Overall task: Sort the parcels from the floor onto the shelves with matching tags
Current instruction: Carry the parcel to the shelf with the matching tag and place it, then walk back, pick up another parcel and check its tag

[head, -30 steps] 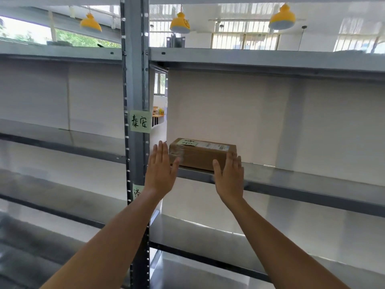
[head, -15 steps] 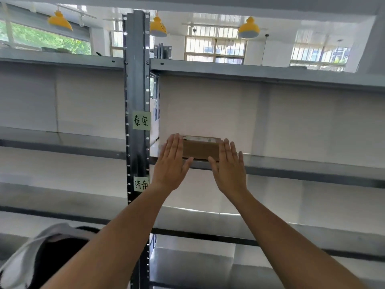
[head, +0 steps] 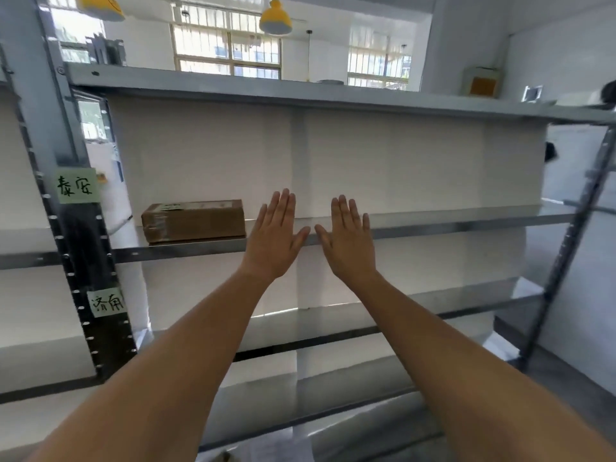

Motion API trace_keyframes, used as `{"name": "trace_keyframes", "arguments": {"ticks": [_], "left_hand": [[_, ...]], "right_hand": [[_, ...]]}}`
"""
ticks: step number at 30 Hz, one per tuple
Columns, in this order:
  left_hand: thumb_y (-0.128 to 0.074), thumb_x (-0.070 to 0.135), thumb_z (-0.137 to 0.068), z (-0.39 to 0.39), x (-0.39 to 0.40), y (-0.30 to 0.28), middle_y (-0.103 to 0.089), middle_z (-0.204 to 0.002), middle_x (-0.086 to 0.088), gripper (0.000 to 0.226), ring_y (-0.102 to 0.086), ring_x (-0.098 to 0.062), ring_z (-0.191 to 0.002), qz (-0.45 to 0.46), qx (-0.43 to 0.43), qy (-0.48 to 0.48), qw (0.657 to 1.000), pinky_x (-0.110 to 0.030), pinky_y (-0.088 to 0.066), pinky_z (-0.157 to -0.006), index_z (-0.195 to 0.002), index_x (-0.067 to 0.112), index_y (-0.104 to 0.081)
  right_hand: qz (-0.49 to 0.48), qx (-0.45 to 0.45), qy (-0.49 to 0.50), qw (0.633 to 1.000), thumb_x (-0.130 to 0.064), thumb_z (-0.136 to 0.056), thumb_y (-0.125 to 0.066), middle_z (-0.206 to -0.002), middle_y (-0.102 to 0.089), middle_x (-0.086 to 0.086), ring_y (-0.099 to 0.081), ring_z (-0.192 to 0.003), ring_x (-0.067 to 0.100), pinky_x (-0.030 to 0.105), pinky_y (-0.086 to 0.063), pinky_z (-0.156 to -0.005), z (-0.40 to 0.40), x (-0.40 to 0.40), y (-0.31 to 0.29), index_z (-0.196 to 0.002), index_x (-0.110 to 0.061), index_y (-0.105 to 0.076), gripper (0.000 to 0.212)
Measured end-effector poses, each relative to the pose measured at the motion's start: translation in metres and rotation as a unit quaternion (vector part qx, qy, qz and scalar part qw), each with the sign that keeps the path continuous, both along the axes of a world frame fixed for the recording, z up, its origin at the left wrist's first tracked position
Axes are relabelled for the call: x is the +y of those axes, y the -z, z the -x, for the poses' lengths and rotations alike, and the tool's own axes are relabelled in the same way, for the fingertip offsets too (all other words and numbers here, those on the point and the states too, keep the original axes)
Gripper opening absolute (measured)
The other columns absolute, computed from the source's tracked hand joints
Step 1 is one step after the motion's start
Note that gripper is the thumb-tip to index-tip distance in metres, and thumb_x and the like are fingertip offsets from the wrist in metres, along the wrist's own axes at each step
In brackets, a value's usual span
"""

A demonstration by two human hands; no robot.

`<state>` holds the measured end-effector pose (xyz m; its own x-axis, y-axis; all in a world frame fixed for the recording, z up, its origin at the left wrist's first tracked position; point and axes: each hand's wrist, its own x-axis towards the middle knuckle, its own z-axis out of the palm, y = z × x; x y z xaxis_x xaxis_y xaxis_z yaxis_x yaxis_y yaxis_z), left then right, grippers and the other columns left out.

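A brown cardboard parcel [head: 193,221] with a white label on top lies at the left end of a grey metal shelf [head: 433,225]. A green handwritten tag [head: 76,186] is stuck on the upright post at that shelf's level; a second green tag [head: 106,303] sits lower on the same post. My left hand [head: 276,238] and my right hand [head: 348,243] are raised in front of the shelf edge, to the right of the parcel. Both hands are flat, fingers spread, holding nothing and not touching the parcel.
The grey perforated post [head: 66,195] stands at the left, a slanted post [head: 566,255] at the right. Bare shelves run above [head: 300,91] and below [head: 400,315]. Yellow lamps [head: 276,15] hang overhead.
My hands have come off the parcel and now sit to its right. The view has swung right, so the parcel and the tagged post appear further left.
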<state>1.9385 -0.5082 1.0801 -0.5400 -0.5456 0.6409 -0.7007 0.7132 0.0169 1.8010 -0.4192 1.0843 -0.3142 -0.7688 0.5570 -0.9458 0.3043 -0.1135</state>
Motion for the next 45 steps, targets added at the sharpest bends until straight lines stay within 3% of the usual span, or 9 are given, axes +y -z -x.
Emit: {"name": "trace_keyframes", "arguments": {"ticks": [9,21,25,33,45], "left_hand": [[-0.018,0.051,-0.107,0.152,0.043,-0.001,0.012,-0.172,-0.008,0.074,0.012,-0.022,-0.159,-0.032,-0.056,0.081,0.995,-0.036,0.009,-0.126,-0.162,0.009,0.007],[-0.017,0.052,-0.107,0.341,0.142,0.006,0.007,-0.172,-0.007,0.073,0.008,-0.021,-0.159,-0.052,-0.054,0.24,0.968,-0.034,0.01,-0.124,-0.163,0.01,0.004],[-0.018,0.053,-0.107,0.389,0.164,0.023,0.002,-0.173,-0.009,0.074,0.002,-0.022,-0.16,-0.077,-0.068,0.282,0.954,-0.038,0.002,-0.127,-0.163,0.009,0.001],[-0.017,0.053,-0.107,0.473,0.178,0.051,0.004,-0.172,-0.007,0.073,0.005,-0.021,-0.16,-0.082,-0.112,0.372,0.918,-0.038,0.003,-0.129,-0.163,0.011,0.004],[-0.018,0.052,-0.107,0.57,0.216,0.091,0.004,-0.173,-0.008,0.073,0.005,-0.021,-0.16,-0.073,-0.171,0.484,0.855,-0.037,0.006,-0.127,-0.163,0.01,0.002]], "right_hand": [[-0.002,0.013,0.096,0.995,-0.049,-0.108,-0.016,-0.171,0.003,0.009,0.003,-0.158,0.025,0.044,-0.002,-0.128,0.133,0.061,-0.009,-0.162,-0.01,-0.001,0.069],[0.014,-0.01,0.244,0.97,-0.047,-0.108,-0.024,-0.171,-0.005,0.01,-0.003,-0.158,0.023,0.043,-0.002,-0.128,0.289,0.192,0.0,-0.162,-0.008,-0.006,0.068],[0.0,-0.023,0.297,0.955,-0.048,-0.108,-0.023,-0.171,-0.004,0.01,-0.001,-0.158,0.023,0.044,-0.003,-0.128,0.32,0.22,0.018,-0.162,-0.008,-0.006,0.069],[-0.076,-0.038,0.405,0.91,-0.048,-0.108,-0.019,-0.171,-0.004,0.008,0.0,-0.158,0.023,0.044,-0.005,-0.128,0.369,0.248,0.058,-0.162,-0.008,-0.006,0.068],[-0.061,-0.116,0.534,0.835,-0.048,-0.108,-0.02,-0.171,-0.001,0.008,0.002,-0.158,0.023,0.043,-0.002,-0.128,0.422,0.313,0.077,-0.162,-0.009,-0.003,0.069]]}}
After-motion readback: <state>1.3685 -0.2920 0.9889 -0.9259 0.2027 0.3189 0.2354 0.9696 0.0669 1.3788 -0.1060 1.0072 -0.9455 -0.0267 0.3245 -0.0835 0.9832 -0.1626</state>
